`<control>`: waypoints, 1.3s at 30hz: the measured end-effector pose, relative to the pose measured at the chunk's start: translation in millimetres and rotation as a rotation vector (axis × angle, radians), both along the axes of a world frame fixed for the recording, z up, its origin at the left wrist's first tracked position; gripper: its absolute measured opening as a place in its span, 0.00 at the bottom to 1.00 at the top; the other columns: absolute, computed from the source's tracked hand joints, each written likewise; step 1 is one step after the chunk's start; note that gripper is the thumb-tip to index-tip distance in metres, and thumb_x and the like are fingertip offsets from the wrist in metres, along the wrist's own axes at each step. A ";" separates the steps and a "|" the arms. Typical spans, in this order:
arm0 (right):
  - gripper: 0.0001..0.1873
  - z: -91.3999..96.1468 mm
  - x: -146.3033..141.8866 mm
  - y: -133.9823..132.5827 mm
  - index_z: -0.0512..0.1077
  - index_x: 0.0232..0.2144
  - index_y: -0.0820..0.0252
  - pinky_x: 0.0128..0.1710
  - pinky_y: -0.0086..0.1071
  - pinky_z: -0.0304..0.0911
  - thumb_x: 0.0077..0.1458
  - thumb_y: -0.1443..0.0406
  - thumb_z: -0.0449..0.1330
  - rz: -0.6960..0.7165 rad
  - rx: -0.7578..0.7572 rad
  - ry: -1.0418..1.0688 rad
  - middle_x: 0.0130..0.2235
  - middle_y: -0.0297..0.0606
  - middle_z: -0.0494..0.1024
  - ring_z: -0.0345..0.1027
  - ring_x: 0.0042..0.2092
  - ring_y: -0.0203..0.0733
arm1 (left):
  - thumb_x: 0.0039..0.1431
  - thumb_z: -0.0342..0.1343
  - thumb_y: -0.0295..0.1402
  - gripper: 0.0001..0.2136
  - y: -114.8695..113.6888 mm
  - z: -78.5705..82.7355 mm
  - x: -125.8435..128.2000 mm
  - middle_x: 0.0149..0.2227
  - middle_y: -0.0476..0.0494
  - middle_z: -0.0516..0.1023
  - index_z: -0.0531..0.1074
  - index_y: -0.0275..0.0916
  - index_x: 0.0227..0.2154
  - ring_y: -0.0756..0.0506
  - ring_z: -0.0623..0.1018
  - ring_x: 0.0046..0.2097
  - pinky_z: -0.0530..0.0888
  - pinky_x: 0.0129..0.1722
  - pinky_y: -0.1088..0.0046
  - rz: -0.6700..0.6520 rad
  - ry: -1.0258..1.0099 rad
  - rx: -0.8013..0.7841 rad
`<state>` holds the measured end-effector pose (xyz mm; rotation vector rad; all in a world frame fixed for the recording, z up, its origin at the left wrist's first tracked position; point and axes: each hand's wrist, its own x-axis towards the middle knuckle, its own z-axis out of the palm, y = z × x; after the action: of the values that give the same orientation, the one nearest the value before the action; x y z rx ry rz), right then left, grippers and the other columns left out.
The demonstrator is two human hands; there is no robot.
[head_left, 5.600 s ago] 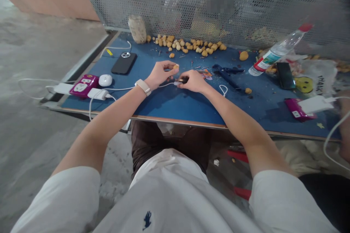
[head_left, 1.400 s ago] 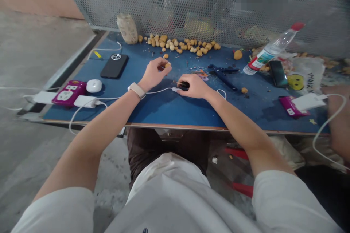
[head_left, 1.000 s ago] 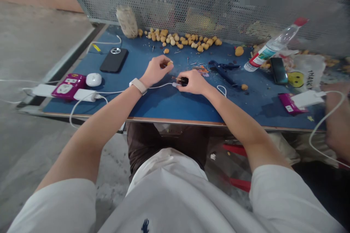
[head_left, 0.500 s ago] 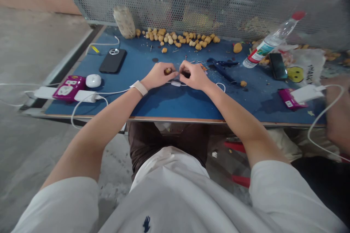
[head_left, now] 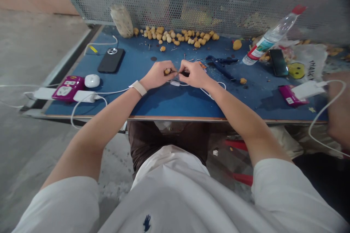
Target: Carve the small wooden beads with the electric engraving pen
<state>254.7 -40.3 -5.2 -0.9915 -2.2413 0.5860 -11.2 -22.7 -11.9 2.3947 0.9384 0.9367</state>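
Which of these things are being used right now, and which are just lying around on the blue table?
Being used:
left hand, pinching a small tan lump
right hand, holding a small dark object

Just lying around:
black phone
plastic bottle
pile of tan lumps
pink power socket
round white case

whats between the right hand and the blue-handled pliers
In the head view, small orange scraps lie on the blue work table between the right hand and the blue-handled pliers.
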 end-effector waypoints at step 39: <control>0.17 -12.2 14.5 14.5 0.80 0.53 0.47 0.55 0.64 0.84 0.77 0.46 0.75 -0.069 0.062 0.041 0.41 0.41 0.79 0.78 0.45 0.60 | 0.79 0.69 0.39 0.09 6.1 2.7 -5.1 0.42 0.39 0.90 0.82 0.45 0.38 0.37 0.87 0.47 0.86 0.59 0.54 0.137 -0.109 -0.025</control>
<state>269.2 -25.8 -17.3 -1.0125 -2.1670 0.4987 -16.4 -16.6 -9.2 2.2570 1.0770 1.0865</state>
